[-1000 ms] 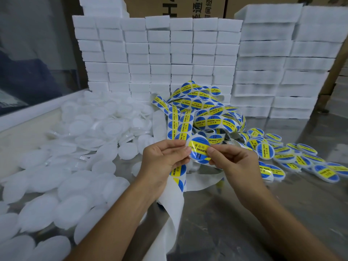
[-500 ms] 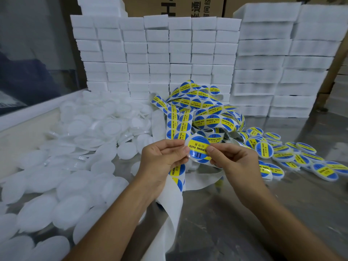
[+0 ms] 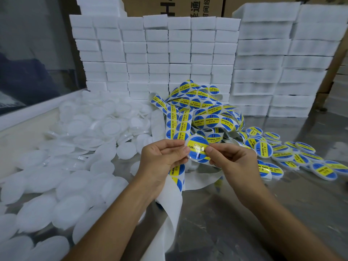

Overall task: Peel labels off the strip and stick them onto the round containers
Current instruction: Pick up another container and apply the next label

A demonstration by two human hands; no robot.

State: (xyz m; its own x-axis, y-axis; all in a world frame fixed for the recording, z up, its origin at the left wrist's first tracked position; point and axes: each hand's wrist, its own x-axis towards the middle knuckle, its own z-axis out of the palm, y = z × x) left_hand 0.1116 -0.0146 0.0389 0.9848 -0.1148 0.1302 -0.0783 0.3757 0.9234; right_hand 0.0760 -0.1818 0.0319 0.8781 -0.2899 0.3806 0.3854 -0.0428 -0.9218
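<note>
A round container (image 3: 196, 150) with a blue and yellow label on its face is held between both hands above the table. My left hand (image 3: 162, 157) pinches its left edge and also holds the label strip (image 3: 178, 172), whose white backing hangs down past my wrist. My right hand (image 3: 229, 159) pinches the container's right edge with thumb and forefinger. The tangled label strip (image 3: 203, 113) lies heaped behind the hands.
Plain white round containers (image 3: 75, 157) cover the left of the steel table (image 3: 244, 213). Labelled containers (image 3: 293, 157) lie spread at the right. Stacks of white foam blocks (image 3: 169, 53) and cardboard boxes (image 3: 188, 6) stand along the back.
The labelled container has turned slightly between my fingers and risen a little. Both hands stay in the same place.
</note>
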